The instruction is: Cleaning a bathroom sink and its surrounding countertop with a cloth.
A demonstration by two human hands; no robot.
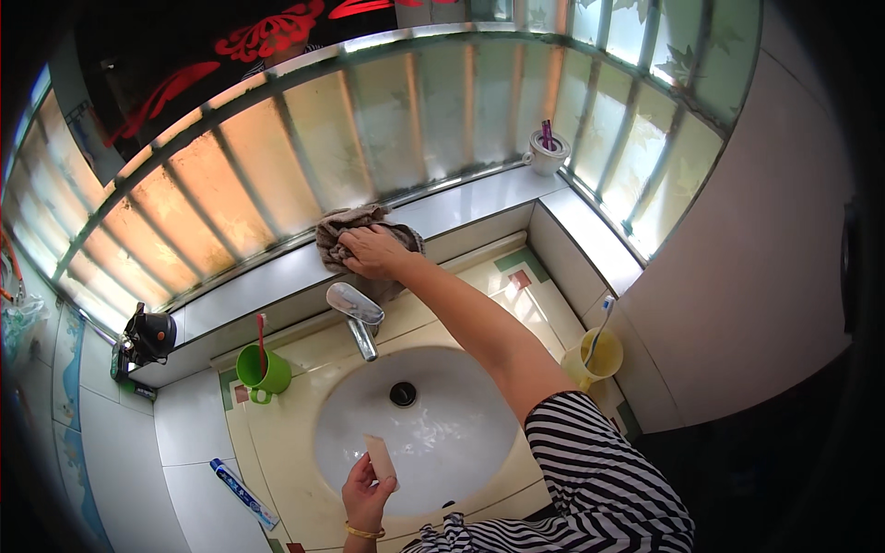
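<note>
My right arm reaches over the sink, and my right hand (376, 252) is closed on a crumpled grey-brown cloth (334, 230) on the white tiled ledge below the window. Part of the cloth is hidden under the hand. Low over the near left of the white washbasin (336, 405), my left hand (365, 493) pinches a flat, pale beige rectangular piece (379, 456) between thumb and fingers. What that piece is made of I cannot make out. Between the cloth and the basin stands a chrome faucet (361, 336).
A green cup (249, 369) with a red toothbrush stands left of the basin, near a blue-and-white toothpaste tube (241, 493). To the right is a yellow cup (604, 355) with a toothbrush. A white mug (546, 157) and a black object (152, 334) sit on the ledge.
</note>
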